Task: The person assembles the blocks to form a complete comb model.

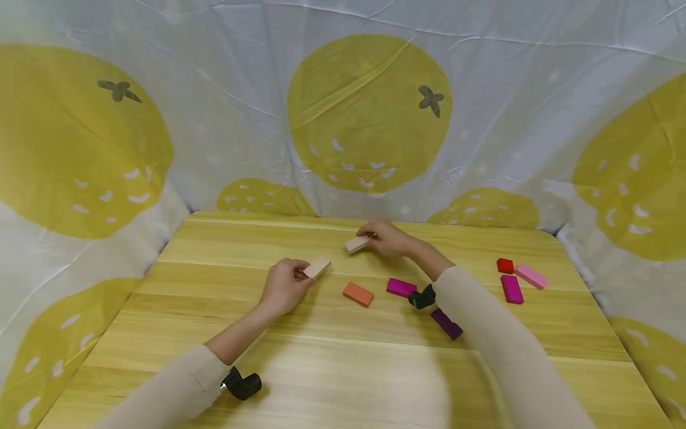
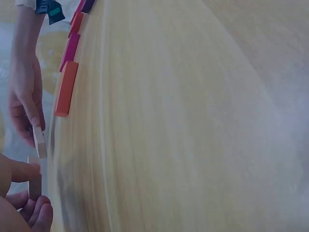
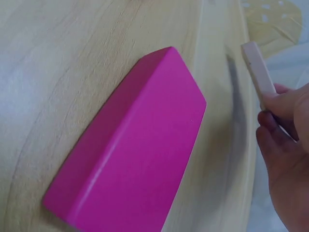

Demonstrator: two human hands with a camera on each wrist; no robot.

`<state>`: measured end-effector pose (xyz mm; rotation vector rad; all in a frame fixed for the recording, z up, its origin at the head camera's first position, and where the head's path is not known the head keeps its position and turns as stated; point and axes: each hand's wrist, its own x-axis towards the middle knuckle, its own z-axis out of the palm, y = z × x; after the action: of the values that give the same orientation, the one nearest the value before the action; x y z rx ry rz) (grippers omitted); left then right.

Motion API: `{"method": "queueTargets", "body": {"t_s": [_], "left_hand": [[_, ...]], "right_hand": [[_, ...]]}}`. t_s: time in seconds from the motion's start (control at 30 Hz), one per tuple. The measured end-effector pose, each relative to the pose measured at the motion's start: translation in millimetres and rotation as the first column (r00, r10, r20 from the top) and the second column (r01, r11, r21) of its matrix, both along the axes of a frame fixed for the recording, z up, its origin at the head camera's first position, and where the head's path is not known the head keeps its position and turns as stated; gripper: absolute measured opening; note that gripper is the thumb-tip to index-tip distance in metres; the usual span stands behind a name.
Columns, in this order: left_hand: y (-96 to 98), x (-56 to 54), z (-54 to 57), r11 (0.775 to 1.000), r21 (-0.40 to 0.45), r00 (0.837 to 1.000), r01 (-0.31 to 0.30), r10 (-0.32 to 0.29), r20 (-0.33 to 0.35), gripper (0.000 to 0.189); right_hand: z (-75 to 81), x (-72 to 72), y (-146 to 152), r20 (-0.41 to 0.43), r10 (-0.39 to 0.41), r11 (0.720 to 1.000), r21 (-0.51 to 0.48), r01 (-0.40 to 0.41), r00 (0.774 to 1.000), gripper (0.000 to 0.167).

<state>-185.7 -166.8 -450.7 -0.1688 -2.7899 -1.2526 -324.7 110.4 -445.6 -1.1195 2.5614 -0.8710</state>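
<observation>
My left hand (image 1: 284,286) pinches a plain wooden block (image 1: 318,267) between thumb and fingers, raised over the table. Farther back, my right hand (image 1: 390,239) holds a second plain wooden block (image 1: 357,244) by one end, its free end pointing left. A gap separates the two blocks in the head view. Nearest to the hands on the tabletop lie an orange block (image 1: 358,294) and a magenta block (image 1: 401,288). In the right wrist view that magenta block (image 3: 140,145) looms large, with the right hand (image 3: 289,140) and its block (image 3: 259,67) at the right edge.
A dark purple block (image 1: 446,323) lies by the right sleeve. Toward the table's right side sit a red block (image 1: 505,266), a pink block (image 1: 532,276) and another magenta block (image 1: 512,289). A patterned cloth (image 1: 370,113) hangs behind the wooden table (image 1: 321,369).
</observation>
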Motion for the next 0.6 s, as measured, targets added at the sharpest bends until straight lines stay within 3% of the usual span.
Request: {"method": "queueTargets", "body": {"t_s": [0.2,0.33,0.47,0.6], "left_hand": [[23.4,-12.9,-9.3,0.999,-0.053,1.000,0.004,-0.004,-0.005,0.032],[32.7,-22.1,-11.5,0.996,-0.087,1.000,0.031,-0.030,0.007,0.036],[30.2,-34.6,-10.1,0.985,-0.100,0.988,0.142,-0.136,0.068,0.050],[19.5,-51.1,-7.7,0.946,-0.065,0.946,0.318,-0.311,0.096,0.055]], "right_hand": [[-5.0,-1.1,5.1,0.000,0.033,0.995,0.092,-0.033,0.999,0.030],[-9.4,0.0,3.9,-0.034,0.011,0.994,0.113,-0.007,0.999,0.035],[-10.0,4.5,-0.4,-0.023,-0.108,0.992,0.062,0.109,0.994,0.040],[-9.4,10.7,-3.0,0.034,-0.254,0.967,0.025,0.254,0.967,0.045]]}}
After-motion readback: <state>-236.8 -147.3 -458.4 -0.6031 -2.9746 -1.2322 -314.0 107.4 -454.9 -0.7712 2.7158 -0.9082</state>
